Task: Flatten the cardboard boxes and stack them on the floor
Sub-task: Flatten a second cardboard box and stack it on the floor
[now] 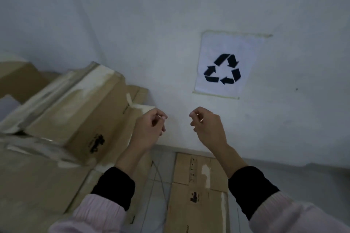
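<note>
Several unflattened cardboard boxes (79, 111) with pale tape are piled at the left against the wall. Flattened cardboard (197, 191) lies on the floor at the bottom centre. My left hand (149, 126) hovers in front of the wall, just right of the box pile, fingers loosely curled and holding nothing. About a hand's width to its right, my right hand (206, 126) hangs the same way, also holding nothing. Neither hand touches any cardboard.
A paper sheet with a black recycling symbol (223, 68) is taped to the white wall straight ahead. A thin cable (159, 179) runs over the tiled floor between the box pile and the flattened cardboard. Bare floor lies at the right.
</note>
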